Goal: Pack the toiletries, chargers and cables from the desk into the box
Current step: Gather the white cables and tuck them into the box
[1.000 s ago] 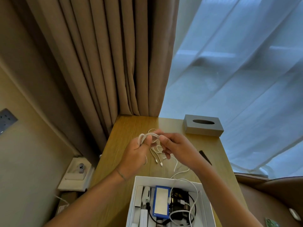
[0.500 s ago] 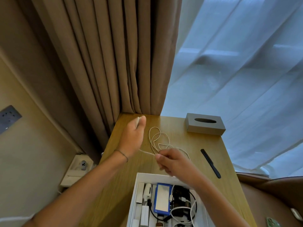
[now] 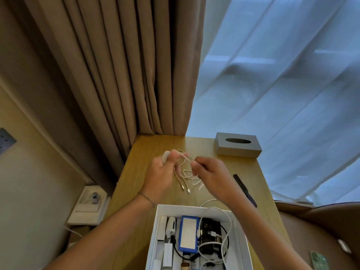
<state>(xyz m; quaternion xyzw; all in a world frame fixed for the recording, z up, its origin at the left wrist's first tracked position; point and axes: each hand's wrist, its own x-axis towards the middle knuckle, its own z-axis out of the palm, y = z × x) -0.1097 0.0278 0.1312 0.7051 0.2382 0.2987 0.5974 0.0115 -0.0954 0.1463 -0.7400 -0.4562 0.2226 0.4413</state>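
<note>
White cable (image 3: 185,172) is the thing in hand: the left hand (image 3: 159,178) has its fingers curled round the gathered loops, with a pale, blurred end, perhaps the plug, showing at its fingertips toward 11 o'clock; the right hand (image 3: 210,176) pinches a strand of the same cable between thumb and fingers, just beside the left; both hands hang above the wooden desk (image 3: 148,145), and two small connectors dangle under them toward 6 o'clock.

I judge that the step is coiling the cable before it goes in the box (image 3: 155,240); to do it well, the right hand should feed each turn into the left at the same loop size, and the loose connectors should be tucked in last, so that they do not catch.

At 6 o'clock from the hands the white box lies open, already with a blue-framed power bank (image 3: 188,233), dark chargers and another white cable whose loop spills over the far rim; the coil should go down where room remains, not on that loop.

At 3 o'clock a black comb (image 3: 244,189) lies on the desk; at 1 o'clock, a grey tissue box (image 3: 237,148).
</note>
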